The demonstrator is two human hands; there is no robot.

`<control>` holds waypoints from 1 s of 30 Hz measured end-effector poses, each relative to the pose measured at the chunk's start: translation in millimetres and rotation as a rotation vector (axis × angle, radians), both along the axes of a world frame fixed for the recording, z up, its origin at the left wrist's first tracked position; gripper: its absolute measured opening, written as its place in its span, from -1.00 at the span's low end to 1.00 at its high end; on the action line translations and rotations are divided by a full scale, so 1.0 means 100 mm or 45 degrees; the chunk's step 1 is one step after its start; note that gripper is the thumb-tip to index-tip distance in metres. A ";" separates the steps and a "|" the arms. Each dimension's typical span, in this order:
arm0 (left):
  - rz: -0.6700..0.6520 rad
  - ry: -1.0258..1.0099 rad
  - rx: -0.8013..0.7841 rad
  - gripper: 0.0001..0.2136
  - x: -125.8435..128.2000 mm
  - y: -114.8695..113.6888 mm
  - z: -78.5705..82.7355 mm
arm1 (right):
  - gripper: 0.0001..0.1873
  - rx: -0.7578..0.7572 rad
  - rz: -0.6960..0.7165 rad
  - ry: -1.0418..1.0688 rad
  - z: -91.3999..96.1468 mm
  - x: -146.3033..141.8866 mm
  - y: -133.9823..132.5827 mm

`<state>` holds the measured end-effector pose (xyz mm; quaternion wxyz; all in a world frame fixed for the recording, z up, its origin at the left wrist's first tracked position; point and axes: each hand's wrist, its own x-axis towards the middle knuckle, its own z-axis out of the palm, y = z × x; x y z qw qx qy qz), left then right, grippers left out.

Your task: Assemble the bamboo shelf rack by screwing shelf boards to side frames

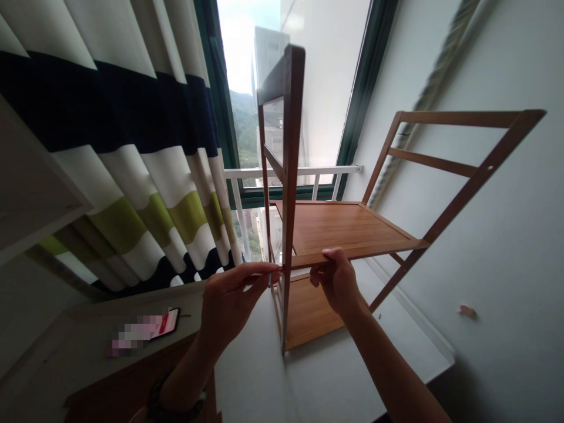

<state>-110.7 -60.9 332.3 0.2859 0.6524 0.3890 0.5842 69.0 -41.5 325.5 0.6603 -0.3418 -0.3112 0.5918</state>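
A brown wooden shelf rack stands before me, with an upper shelf board (348,228) between two ladder-like side frames. My left hand (233,299) is at the outer side of the near left post (291,176), level with that board. Its thumb and fingers are pinched on a small, thin metal hex key (269,280), whose short arm points down; the far end is hidden by the fingertips. My right hand (337,282) grips the front edge of the upper board, thumb on top and fingers curled beneath. Below it lies a lower shelf board (308,311), partly covered by this hand.
The rack stands on a white surface (251,364) by a window with a white railing (308,171). A striped curtain (132,153) hangs at left. A phone (167,323) lies at lower left, near another brown wooden panel (145,382). A white wall is at right.
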 end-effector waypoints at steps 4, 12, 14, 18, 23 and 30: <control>-0.215 -0.170 -0.173 -0.82 -0.05 -0.01 0.00 | -0.74 -0.005 -0.030 -0.043 0.09 0.02 -0.03; -0.151 -0.151 -0.353 -0.78 -0.05 0.02 0.05 | -0.75 -0.012 -0.016 -0.143 0.18 0.04 -0.07; -0.125 -0.176 -0.307 -0.77 -0.03 0.07 0.02 | -0.76 -0.019 0.006 -0.097 0.18 0.03 -0.07; -0.154 -0.097 -0.229 -0.86 -0.05 0.16 -0.02 | -0.80 -0.032 -0.003 -0.045 0.17 0.02 -0.07; -0.251 0.002 -0.490 -0.83 -0.09 0.14 0.08 | -0.81 -0.024 -0.021 -0.038 0.16 0.02 -0.07; -0.354 -0.312 -0.723 -0.74 -0.07 0.18 0.13 | -0.79 0.020 -0.005 -0.050 0.15 0.04 -0.06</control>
